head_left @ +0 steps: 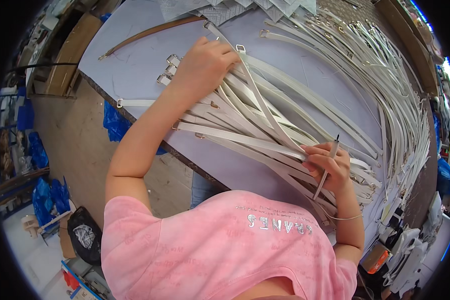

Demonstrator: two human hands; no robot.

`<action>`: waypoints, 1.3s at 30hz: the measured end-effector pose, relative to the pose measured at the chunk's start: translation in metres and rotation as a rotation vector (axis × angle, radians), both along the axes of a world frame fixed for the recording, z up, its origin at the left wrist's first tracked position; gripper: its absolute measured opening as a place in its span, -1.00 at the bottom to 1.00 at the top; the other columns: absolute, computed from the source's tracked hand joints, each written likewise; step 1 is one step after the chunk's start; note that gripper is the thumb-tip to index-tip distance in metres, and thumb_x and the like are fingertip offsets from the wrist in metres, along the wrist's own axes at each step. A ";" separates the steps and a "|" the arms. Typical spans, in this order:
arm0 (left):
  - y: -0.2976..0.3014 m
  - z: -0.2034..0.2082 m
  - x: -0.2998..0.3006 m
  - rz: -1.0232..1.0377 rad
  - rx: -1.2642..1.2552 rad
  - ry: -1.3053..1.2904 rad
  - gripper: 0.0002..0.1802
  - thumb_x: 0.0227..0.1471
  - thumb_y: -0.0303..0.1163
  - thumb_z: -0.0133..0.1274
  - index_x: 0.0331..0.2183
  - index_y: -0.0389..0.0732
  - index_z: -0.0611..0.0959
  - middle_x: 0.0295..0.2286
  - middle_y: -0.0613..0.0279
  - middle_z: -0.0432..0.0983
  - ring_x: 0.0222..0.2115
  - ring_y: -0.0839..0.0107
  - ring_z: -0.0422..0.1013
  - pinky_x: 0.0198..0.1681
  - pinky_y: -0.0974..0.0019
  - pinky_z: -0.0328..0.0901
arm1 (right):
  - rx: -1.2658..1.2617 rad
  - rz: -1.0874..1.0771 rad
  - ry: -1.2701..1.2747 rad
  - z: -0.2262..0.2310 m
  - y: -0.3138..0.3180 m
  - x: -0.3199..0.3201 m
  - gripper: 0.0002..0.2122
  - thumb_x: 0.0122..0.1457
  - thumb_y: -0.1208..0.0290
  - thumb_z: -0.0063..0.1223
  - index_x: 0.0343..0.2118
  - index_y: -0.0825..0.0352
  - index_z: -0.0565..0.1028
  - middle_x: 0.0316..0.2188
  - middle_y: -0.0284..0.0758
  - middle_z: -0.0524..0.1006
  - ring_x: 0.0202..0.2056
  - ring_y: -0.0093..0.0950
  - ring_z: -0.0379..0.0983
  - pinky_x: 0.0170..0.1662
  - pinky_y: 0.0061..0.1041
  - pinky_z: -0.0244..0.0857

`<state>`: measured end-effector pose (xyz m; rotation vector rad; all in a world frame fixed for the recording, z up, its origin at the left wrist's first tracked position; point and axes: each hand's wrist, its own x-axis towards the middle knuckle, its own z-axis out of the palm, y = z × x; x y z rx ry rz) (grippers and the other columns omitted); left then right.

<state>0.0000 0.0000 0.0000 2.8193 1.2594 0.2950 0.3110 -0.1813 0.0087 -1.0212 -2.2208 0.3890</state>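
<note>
A loose heap of narrow white belts [250, 125] with small metal buckles lies across the table in front of me. My left hand [207, 65] is at the far side of the heap, fingers curled and closed on one white belt [257, 97], just below its buckle. That belt slants down to my right hand [330, 165], whose thumb and fingertips pinch it at the near right. A slim pale pen [326, 172] with a dark pointed tip upward is also tucked between the right fingers. Several buckles stick out beside my left forearm.
A large pile of white belts [385, 90] curves along the table's right side. One brown belt [150, 35] lies at the far left. Printed sheets [235, 10] cover the back edge. Blue plastic bags [116, 122] hang below the table's left edge [150, 135].
</note>
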 end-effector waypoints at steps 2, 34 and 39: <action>0.006 0.004 0.000 -0.190 0.088 -0.171 -0.89 -0.01 -0.38 0.18 -0.34 -0.09 0.67 -0.26 0.38 0.56 -0.16 0.42 0.44 -0.01 0.19 0.20 | 0.022 0.014 0.003 -0.002 0.003 -0.002 -0.75 -0.10 0.52 0.36 -0.35 0.29 0.50 -0.30 -0.23 0.67 -0.46 -0.29 0.56 -0.40 -0.44 0.45; 0.053 0.010 0.054 -0.366 -0.677 -0.167 -0.84 0.04 -0.36 0.22 -0.36 -0.22 0.63 -0.50 0.24 0.51 -0.47 0.40 0.37 -0.38 0.30 0.27 | -0.167 -0.014 0.575 0.058 0.031 0.054 -0.64 0.28 0.18 -0.04 -0.12 0.45 0.46 -0.23 0.04 0.61 -0.36 -0.21 0.55 -0.20 -0.27 0.42; 0.069 -0.002 0.064 -0.390 -0.682 -0.253 -0.72 -0.02 -0.33 0.22 -0.21 -0.18 0.67 -0.40 0.19 0.53 -0.37 0.33 0.45 -0.29 0.25 0.34 | -0.334 0.136 1.214 0.133 0.131 0.113 -0.36 0.38 -0.18 -0.56 0.21 0.22 0.34 -0.43 -0.33 0.64 -0.48 -0.49 0.57 -0.37 -0.50 0.55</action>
